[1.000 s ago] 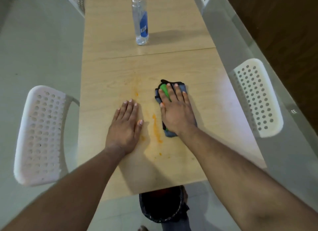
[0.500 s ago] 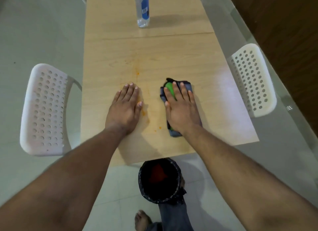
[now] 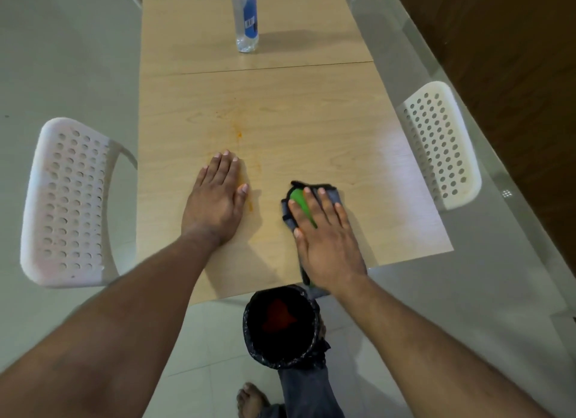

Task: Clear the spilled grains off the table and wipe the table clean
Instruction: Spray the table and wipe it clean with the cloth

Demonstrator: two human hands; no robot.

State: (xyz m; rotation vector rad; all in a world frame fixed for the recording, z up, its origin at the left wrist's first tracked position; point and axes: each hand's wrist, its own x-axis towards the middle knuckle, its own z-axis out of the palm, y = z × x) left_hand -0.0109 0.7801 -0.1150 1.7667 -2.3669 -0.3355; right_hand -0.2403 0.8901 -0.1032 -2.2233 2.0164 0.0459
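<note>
Our right hand (image 3: pixel 324 230) presses flat, fingers straight, on the cloth (image 3: pixel 330 193) near the desk (image 3: pixel 311 121) edge. Left of the cloth, our left hand (image 3: pixel 215 199) lies flat, holding nothing.

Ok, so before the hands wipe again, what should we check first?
1. Cloth under right hand, fingers flat: ok.
2. Left hand flat on the table, bracing: ok.
3. Bin below the near edge, close to the cloth: ok.
4. Orange smear past the left fingertips, unwiped: not ok.
5. Bottle upright, far from the wiping: ok.
6. Loose grains left on the table: cannot tell.
</note>
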